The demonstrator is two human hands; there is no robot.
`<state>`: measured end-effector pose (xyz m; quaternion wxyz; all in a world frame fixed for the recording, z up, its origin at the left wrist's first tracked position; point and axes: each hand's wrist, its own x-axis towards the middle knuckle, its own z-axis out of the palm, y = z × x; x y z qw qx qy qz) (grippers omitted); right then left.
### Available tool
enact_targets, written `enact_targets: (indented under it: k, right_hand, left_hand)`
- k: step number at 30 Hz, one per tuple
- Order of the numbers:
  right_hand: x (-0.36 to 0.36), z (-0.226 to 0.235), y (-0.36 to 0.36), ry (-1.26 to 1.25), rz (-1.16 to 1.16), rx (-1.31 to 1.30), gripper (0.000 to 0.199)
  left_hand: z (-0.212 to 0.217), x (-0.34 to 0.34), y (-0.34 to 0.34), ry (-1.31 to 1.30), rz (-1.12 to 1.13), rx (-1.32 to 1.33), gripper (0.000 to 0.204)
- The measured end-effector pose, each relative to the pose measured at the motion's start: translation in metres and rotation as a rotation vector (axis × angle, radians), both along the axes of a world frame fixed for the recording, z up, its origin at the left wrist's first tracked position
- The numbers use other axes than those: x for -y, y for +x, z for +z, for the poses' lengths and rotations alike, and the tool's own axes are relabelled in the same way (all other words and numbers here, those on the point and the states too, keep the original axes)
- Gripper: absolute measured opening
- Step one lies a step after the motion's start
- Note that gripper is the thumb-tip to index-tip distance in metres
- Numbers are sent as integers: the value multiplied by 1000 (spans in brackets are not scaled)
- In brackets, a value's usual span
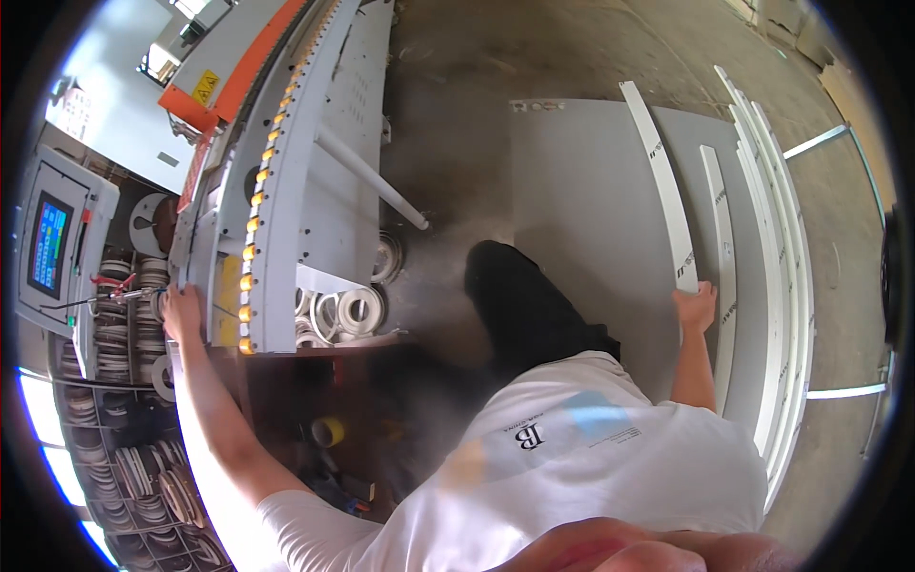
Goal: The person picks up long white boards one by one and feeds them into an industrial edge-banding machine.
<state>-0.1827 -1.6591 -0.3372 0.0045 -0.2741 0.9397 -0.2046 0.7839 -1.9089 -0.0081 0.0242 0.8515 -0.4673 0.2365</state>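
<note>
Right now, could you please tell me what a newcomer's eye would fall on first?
The long white machine with an orange hood and small yellow rollers dominates the upper left. At right, the bare right hand holds a long, narrow white strip over a flat grey panel.

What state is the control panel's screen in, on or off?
On: the screen glows blue, with brighter coloured readouts across it.

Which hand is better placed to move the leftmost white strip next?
Probably the right hand: it holds the near end of the leftmost white strip. The left hand is across by the machine, well away from the strip.
</note>
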Motion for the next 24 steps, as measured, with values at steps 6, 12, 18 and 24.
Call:
enact_targets:
  k: [6,12,18,24]
  right_hand:
    - [15,77,-7,-144,215,-172,49]
    - [24,157,11,-370,532,-378,50]
    - [59,224,76,-622,933,-535,57]
    - [107,265,189,-757,1375,-359,60]
  left_hand:
    - [13,-8,-37,-89,-140,144,57]
    - [46,9,-171,-353,-772,232,55]
    - [47,-55,-399,-354,-1503,91,62]
    - [7,-104,-456,-227,-1703,302,43]
